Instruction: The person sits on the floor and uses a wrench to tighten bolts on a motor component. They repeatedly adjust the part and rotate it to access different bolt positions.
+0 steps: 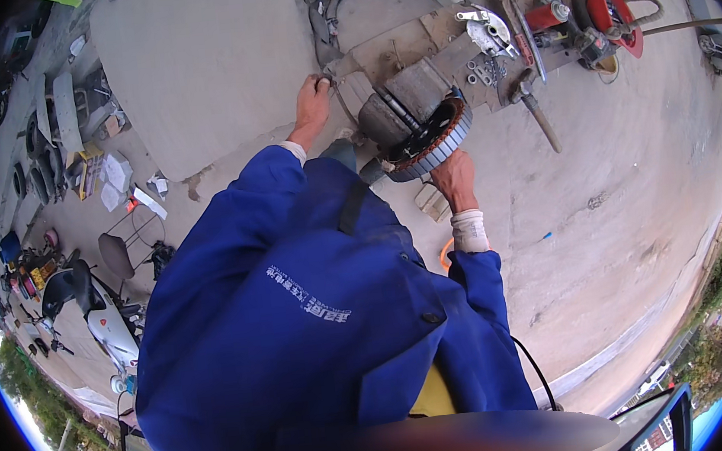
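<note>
A round motor stator (443,150) with silver outer teeth and copper windings sits tilted against a grey metal bench vise (420,88). My right hand (457,179) is closed on the stator's near right rim, with its fingertips hidden beneath. A dark metal shaft (400,110) lies between the vise's blocks. To the left, my left hand (311,103) is closed at the end of a thin rod (342,104) that runs toward the vise; its grip is partly hidden.
On the bench (449,59) lie a silver brake plate (488,32), loose nuts (480,72), a hammer (534,110) and a red spray can (547,16). A red bowl (615,17) stands at the far right. Parts and a white scooter (110,324) are on the left.
</note>
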The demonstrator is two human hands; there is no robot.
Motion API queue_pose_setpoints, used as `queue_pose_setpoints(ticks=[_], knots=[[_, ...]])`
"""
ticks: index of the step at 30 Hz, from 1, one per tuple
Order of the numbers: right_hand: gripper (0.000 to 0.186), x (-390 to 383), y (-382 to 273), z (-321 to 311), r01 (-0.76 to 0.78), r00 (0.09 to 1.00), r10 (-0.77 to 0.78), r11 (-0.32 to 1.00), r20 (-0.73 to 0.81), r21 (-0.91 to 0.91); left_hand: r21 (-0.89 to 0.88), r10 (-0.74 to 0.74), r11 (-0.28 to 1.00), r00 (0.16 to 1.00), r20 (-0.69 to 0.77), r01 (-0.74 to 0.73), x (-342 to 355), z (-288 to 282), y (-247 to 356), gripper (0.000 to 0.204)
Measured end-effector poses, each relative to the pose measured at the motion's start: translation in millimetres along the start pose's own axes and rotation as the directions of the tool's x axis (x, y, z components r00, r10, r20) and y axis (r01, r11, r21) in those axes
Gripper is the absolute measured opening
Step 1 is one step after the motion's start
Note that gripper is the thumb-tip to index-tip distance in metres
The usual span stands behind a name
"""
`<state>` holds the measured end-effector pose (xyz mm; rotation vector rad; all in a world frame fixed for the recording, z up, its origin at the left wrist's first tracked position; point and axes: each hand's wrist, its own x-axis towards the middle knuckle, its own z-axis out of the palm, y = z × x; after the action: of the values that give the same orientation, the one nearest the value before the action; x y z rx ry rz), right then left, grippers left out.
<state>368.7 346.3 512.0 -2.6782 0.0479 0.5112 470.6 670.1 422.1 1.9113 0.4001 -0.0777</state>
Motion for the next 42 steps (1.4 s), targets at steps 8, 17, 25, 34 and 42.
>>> queue_pose_setpoints(ticks=[8, 17, 25, 34, 42], knots=[[0.025, -1, -3, -1, 0.370, 0.882, -0.430, 0.885, -0.193, -0.282, 0.568, 0.270, 0.650, 0.853, 0.447, -0.504, -31, -1, -47, 0.054], [0.030, -8, -15, -20, 0.260, 0.965, -0.262, 0.950, 0.012, -0.171, 0.681, 0.078, 0.527, 0.827, 0.557, -0.508, -23, 10, -78, 0.026], [0.029, -2, 15, -8, 0.335, 0.941, -0.321, 0.928, 0.110, -0.161, 0.484, -0.240, 0.873, 0.913, 0.329, 0.056, -74, 43, -149, 0.035], [0.029, 3, -2, -23, 0.328, 0.936, -0.327, 0.945, 0.127, 0.010, 0.216, 0.051, 0.970, 0.962, 0.268, -0.111, -80, 128, -236, 0.039], [0.029, 4, 6, -16, 0.402, 0.915, -0.402, 0.915, 0.036, -0.008, -0.033, -0.055, 0.998, 0.998, 0.044, 0.056, -84, 109, -145, 0.034]])
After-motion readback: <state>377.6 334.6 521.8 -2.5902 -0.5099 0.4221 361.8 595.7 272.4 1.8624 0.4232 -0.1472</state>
